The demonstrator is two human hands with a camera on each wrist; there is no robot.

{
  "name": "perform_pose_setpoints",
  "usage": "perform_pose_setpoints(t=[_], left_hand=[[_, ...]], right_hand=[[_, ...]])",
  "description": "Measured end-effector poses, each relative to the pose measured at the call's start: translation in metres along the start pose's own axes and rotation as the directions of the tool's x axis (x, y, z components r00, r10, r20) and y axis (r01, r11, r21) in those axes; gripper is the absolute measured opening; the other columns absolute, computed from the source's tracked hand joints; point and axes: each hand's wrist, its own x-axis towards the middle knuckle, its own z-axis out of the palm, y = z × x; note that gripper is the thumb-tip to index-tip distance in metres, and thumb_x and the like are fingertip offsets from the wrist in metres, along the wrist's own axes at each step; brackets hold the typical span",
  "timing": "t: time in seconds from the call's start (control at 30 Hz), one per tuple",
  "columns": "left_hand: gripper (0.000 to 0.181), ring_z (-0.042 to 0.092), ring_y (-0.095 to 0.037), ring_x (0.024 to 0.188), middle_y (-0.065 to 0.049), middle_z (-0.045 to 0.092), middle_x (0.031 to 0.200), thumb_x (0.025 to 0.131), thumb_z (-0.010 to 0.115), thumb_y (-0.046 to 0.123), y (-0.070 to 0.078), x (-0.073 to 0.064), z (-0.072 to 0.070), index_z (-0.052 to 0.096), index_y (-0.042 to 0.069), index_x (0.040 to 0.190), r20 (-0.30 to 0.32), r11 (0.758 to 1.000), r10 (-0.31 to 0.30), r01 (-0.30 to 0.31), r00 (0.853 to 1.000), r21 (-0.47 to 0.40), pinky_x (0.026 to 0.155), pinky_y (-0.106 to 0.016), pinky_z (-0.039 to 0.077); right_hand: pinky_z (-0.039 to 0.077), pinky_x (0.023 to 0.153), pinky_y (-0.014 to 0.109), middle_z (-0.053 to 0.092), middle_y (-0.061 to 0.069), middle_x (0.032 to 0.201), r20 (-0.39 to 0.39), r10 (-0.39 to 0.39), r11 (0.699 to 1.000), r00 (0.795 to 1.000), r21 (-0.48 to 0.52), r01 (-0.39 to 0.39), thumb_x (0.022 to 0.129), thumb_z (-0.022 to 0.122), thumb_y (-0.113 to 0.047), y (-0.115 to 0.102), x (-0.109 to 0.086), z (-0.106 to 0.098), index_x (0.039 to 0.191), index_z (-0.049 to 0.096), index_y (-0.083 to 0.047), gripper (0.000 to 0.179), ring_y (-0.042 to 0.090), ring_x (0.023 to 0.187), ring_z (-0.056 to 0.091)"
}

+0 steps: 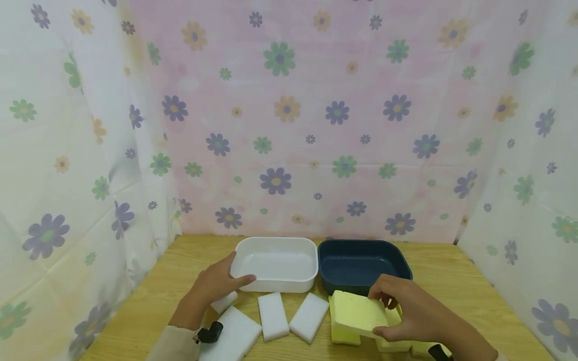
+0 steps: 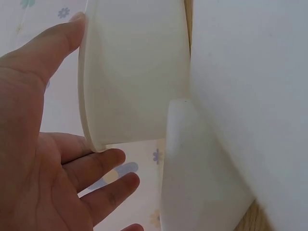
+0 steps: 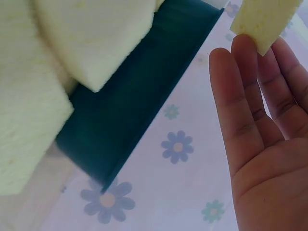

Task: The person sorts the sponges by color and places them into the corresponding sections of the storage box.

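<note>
With its thumb along the front rim and its fingers at the side, my left hand (image 1: 217,278) touches the left corner of a white plastic tub (image 1: 275,286). In the left wrist view, the fingers are spread and loosely bent round the corner of the tub (image 2: 139,72). My right hand (image 1: 415,311) pinches a yellow sponge block (image 1: 358,313) between thumb and fingers, tilted above other yellow blocks (image 1: 345,338). Just behind it stands a dark blue tub (image 1: 333,283). The fingertips touch the held sponge (image 3: 267,21) at the right wrist view's upper edge.
White foam blocks lie before the white tub: two small upright-lying ones (image 1: 273,316), a larger one (image 1: 232,336) and a partly hidden one (image 1: 225,302). The tubs stand side by side on a wooden table (image 1: 451,281). Flowered cloth (image 1: 307,125) hangs around the table.
</note>
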Motion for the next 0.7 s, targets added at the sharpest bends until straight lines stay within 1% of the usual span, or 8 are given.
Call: perform_pose_setpoints(t=[0.2, 0.3, 0.43, 0.57, 0.7], left_hand=[[0.117, 0.05, -0.047, 0.139, -0.021, 0.046, 0.158, 0.083, 0.064, 0.08, -0.001, -0.001, 0.0, 0.027, 0.004, 0.164, 0.002, 1.0, -0.008, 0.008, 1.0, -0.001, 0.107, -0.075, 0.033], [0.118, 0.05, -0.047, 0.139, -0.021, 0.046, 0.159, 0.082, 0.064, 0.081, -0.002, 0.001, 0.001, 0.026, 0.004, 0.164, 0.007, 1.0, -0.01, 0.01, 1.0, -0.006, 0.107, -0.074, 0.035], [0.121, 0.049, -0.046, 0.14, -0.02, 0.044, 0.16, 0.081, 0.062, 0.084, -0.007, 0.005, 0.003, 0.024, 0.006, 0.165, 0.007, 1.0, -0.008, 0.008, 1.0, 0.006, 0.107, -0.072, 0.036], [0.12, 0.05, -0.046, 0.14, -0.019, 0.044, 0.161, 0.081, 0.062, 0.084, -0.009, 0.006, 0.004, 0.024, 0.006, 0.165, 0.007, 1.0, -0.01, 0.01, 1.0, 0.008, 0.107, -0.073, 0.036], [0.118, 0.049, -0.047, 0.14, -0.02, 0.043, 0.161, 0.084, 0.063, 0.081, -0.004, 0.004, 0.001, 0.024, 0.005, 0.165, 0.009, 1.0, -0.008, 0.008, 1.0, 0.005, 0.107, -0.073, 0.036]], right_hand=[[0.05, 0.066, 0.019, 0.054, -0.017, 0.093, 0.003, -0.041, 0.996, 0.999, -0.074, 0.041, 0.085, 0.085, -0.047, 0.0, 0.024, 0.003, 0.113, 0.061, -0.033, 0.039, 0.003, 0.074, 0.051], [0.048, 0.066, 0.018, 0.054, -0.018, 0.091, 0.004, -0.042, 0.994, 0.999, -0.105, 0.042, 0.084, 0.084, -0.05, 0.002, 0.036, 0.004, 0.113, 0.063, -0.033, 0.04, 0.005, 0.073, 0.052], [0.047, 0.067, 0.018, 0.053, -0.017, 0.091, 0.01, -0.04, 0.991, 0.999, -0.124, 0.041, 0.084, 0.084, -0.052, 0.004, 0.052, 0.006, 0.114, 0.064, -0.032, 0.041, 0.01, 0.074, 0.054], [0.051, 0.068, 0.021, 0.055, -0.016, 0.095, 0.019, -0.015, 0.994, 1.0, -0.107, 0.017, 0.084, 0.084, -0.052, 0.004, 0.066, 0.008, 0.114, 0.066, -0.03, 0.042, 0.008, 0.077, 0.055], [0.052, 0.071, 0.024, 0.057, -0.016, 0.098, 0.029, 0.033, 0.993, 0.999, -0.114, -0.03, 0.084, 0.083, -0.055, 0.004, 0.082, 0.006, 0.115, 0.067, -0.029, 0.044, 0.01, 0.079, 0.057]])
